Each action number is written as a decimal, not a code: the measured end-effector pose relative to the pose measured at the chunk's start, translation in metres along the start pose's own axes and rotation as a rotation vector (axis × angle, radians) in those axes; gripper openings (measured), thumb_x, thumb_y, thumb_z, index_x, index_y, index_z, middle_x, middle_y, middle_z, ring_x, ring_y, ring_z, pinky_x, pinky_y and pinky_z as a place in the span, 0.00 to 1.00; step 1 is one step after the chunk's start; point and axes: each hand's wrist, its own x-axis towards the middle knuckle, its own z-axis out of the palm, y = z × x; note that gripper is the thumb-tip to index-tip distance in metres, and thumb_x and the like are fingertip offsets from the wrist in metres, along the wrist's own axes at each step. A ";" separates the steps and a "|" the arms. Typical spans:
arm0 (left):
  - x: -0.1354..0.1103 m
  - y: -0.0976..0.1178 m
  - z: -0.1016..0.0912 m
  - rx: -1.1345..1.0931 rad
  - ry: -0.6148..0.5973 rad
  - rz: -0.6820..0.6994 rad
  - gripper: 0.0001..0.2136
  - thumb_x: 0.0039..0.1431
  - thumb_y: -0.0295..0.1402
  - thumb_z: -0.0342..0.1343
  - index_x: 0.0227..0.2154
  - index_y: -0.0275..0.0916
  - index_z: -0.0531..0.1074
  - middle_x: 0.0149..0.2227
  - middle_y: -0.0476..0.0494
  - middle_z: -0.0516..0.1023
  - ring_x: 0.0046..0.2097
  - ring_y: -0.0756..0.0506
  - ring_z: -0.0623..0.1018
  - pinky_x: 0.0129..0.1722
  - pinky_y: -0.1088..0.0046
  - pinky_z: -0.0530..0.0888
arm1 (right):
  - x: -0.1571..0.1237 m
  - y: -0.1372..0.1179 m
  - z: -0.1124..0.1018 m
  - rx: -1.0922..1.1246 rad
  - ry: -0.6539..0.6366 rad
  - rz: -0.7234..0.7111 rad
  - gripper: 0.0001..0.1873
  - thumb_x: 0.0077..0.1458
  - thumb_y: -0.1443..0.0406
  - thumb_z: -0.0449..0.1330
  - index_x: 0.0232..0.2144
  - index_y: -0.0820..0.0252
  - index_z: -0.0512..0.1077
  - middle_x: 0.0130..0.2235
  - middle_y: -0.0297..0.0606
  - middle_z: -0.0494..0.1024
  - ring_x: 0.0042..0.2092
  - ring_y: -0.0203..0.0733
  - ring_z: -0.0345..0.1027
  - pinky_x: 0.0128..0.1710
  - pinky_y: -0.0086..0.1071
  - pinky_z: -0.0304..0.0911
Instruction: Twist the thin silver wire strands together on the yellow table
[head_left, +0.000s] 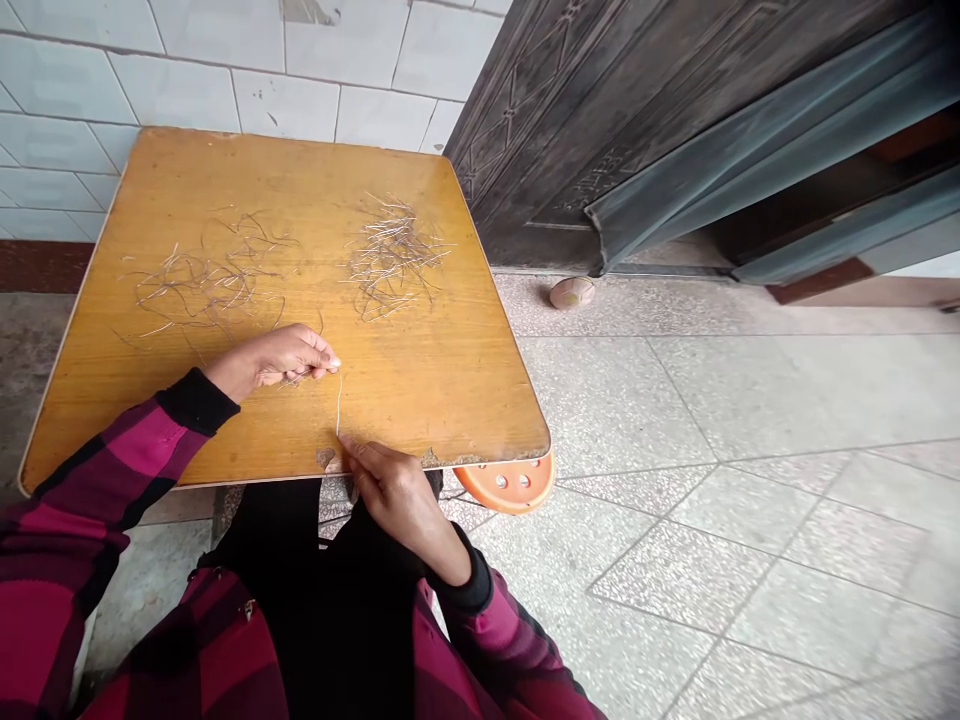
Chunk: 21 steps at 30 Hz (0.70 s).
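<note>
Thin wire (339,403) is stretched, slightly bent, between both hands, over the near part of the surface (450,390), a bit right of the middle of the near edge. Upper end is pinched between thumb and fingertips of the left hand (289,352); lower end is gripped at the fingertips of the right hand (397,490), right by the near edge, thumb contact partly hidden. A few more strands (291,380) are seen just under the left hand; whether they are held or lie on the surface cannot be told.

Beyond the left hand, a loose, spread-out pile (214,285) of strands is seen toward the left edge. A denser pile (394,255) is placed toward the right edge, well apart from the near edge. The near edge is chipped in spots. Both arms are covered by plaid sleeves (142,440) with black cuffs.

Below the near right corner, an orange stool (517,480) with holes is partly covered by the surface. Far edge is set along a white tiled wall (289,110). Past the right edge, a dark carved door (555,120), a blue-grey curtain (720,170) and a ball-like object (571,292) on the tiled floor (660,400) are seen.
</note>
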 end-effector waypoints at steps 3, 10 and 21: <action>0.003 -0.002 -0.006 -0.078 -0.054 -0.015 0.08 0.52 0.23 0.60 0.20 0.31 0.70 0.18 0.50 0.66 0.15 0.60 0.57 0.13 0.85 0.51 | 0.003 0.001 -0.009 0.146 -0.012 0.030 0.20 0.62 0.68 0.50 0.55 0.63 0.71 0.33 0.39 0.79 0.34 0.38 0.73 0.36 0.30 0.67; 0.006 0.001 -0.008 -0.119 -0.057 -0.036 0.11 0.49 0.25 0.65 0.18 0.32 0.68 0.18 0.51 0.66 0.14 0.60 0.57 0.12 0.86 0.52 | 0.005 0.005 -0.013 0.325 -0.062 0.135 0.21 0.61 0.64 0.53 0.55 0.65 0.71 0.28 0.37 0.79 0.31 0.38 0.72 0.33 0.29 0.67; 0.012 0.011 0.000 0.038 -0.058 -0.049 0.11 0.47 0.26 0.66 0.16 0.32 0.69 0.15 0.50 0.65 0.14 0.60 0.54 0.12 0.84 0.48 | 0.008 -0.006 -0.011 0.214 -0.090 0.060 0.21 0.61 0.68 0.52 0.55 0.63 0.71 0.37 0.40 0.81 0.32 0.37 0.73 0.34 0.29 0.68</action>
